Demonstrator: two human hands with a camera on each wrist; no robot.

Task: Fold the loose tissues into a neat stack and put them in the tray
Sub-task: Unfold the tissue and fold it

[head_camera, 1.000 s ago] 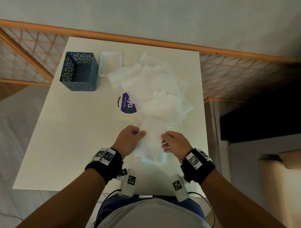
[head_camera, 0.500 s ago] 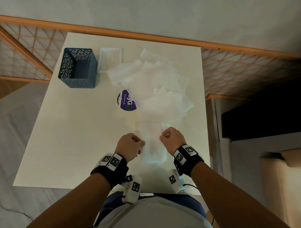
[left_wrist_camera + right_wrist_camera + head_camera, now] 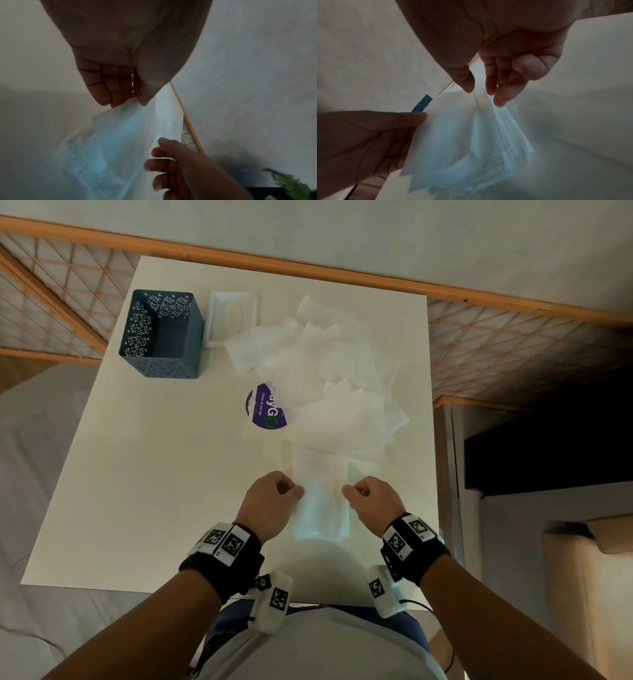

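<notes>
A narrow folded white tissue (image 3: 321,501) lies near the table's front edge. In the right wrist view it sits on several layered folded tissues (image 3: 498,146). My left hand (image 3: 298,492) pinches its left edge between thumb and fingers (image 3: 118,100). My right hand (image 3: 346,491) pinches the right edge, its thumb and fingertips (image 3: 500,100) closed on the fold. A heap of loose tissues (image 3: 325,371) spreads behind them toward the back. A shallow white tray (image 3: 214,316) sits at the back left, partly under the heap's corner.
A dark blue perforated box (image 3: 161,337) stands left of the tray. A round purple sticker (image 3: 263,410) shows beside the heap. The white table (image 3: 147,474) is bare on its left half. A wooden rail and lattice run behind and to the right.
Both hands keep pinching the tissue's sides. The right hand drifted inward and back out. The tissue stays in the same spot.
</notes>
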